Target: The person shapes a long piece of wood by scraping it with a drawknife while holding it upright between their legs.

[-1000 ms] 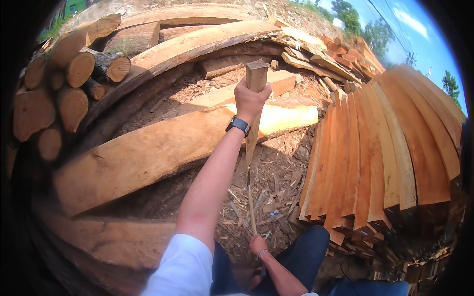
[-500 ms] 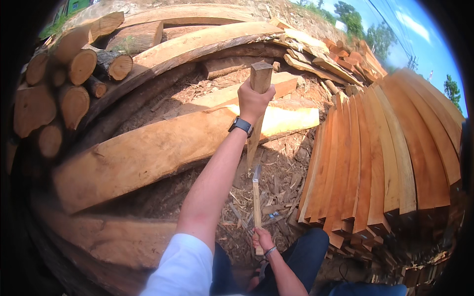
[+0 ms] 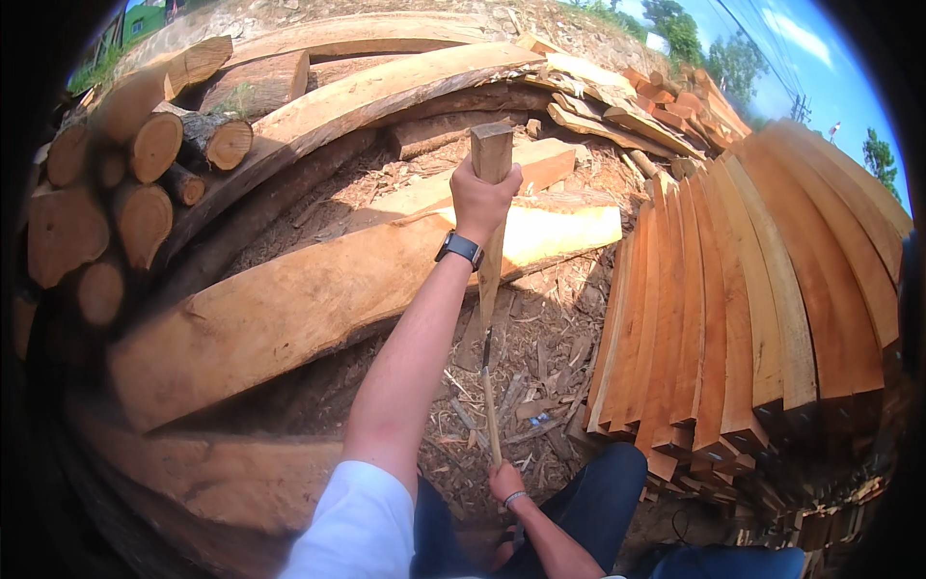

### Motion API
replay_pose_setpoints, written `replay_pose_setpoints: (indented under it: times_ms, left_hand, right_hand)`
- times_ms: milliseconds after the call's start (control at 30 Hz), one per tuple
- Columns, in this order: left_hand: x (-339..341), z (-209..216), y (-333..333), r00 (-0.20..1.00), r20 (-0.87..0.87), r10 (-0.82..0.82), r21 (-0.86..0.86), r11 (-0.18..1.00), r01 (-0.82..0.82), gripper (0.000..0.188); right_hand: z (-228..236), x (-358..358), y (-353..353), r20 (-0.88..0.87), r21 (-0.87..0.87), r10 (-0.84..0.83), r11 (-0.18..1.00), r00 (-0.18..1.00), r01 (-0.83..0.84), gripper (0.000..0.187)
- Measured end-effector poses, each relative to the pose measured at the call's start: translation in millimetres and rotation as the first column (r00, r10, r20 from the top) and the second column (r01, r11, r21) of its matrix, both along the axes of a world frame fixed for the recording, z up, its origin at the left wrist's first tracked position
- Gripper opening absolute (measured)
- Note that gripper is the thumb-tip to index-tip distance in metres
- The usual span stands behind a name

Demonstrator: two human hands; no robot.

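Observation:
My left arm reaches forward, and my left hand [image 3: 482,200] is closed round the upper part of a wooden stake [image 3: 492,150]. The stake stands roughly upright and narrows toward its lower end. Low between my knees, my right hand [image 3: 505,480] grips a wooden-handled tool [image 3: 492,415] near the butt of its handle. The tool's narrow dark head [image 3: 488,340] is at the stake's lower end; I cannot tell whether they touch. Its exact kind is unclear from this angle. Behind the stake lies a broad sawn slab [image 3: 289,299].
Stacked planks [image 3: 714,289] rise close on my right. Cut logs [image 3: 145,159] are piled at the far left, with long curved slabs [image 3: 386,87] across the back. Wood chips [image 3: 540,357] cover the ground. Another slab [image 3: 222,473] lies at my near left.
The tool has turned in my right hand, so its handle and head now look thinner. The top of the stake and my left hand appear slightly farther left.

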State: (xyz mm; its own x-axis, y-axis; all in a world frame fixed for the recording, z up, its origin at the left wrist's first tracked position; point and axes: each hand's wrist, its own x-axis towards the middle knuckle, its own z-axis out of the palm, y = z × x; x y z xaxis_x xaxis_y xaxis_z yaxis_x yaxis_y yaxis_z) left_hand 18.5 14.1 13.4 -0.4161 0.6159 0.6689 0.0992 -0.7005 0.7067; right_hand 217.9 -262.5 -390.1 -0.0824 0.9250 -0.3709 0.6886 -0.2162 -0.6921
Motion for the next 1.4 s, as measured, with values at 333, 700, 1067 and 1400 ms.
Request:
replay_pose_setpoints:
  times_ms: [333,700,1067,1400]
  left_hand:
    - [-3.3,-5.5,9.7,0.993,0.036,0.112,-0.012,0.994,-0.112,0.032]
    - [-6.2,-7.1,14.1,0.983,0.012,0.185,0.100,0.978,-0.185,0.025]
    - [0.6,-4.5,13.6,0.986,0.016,0.165,0.065,0.984,-0.166,0.027]
    - [-5.4,-9.0,12.0,0.981,-0.022,0.194,0.051,0.980,-0.192,0.028]
  right_hand:
    - [47.3,22.5,35.2,-0.770,-0.623,-0.592,0.778,0.238,-0.080,0.021]
    - [40.3,0.5,7.6,0.099,-0.129,0.062,0.990,0.993,-0.049,0.031]
    - [5.2,7.3,7.0,0.272,0.086,0.007,0.996,0.962,-0.031,0.031]
    - [67.3,-16.5,5.9,0.184,0.166,-0.118,0.982,0.976,0.088,0.031]
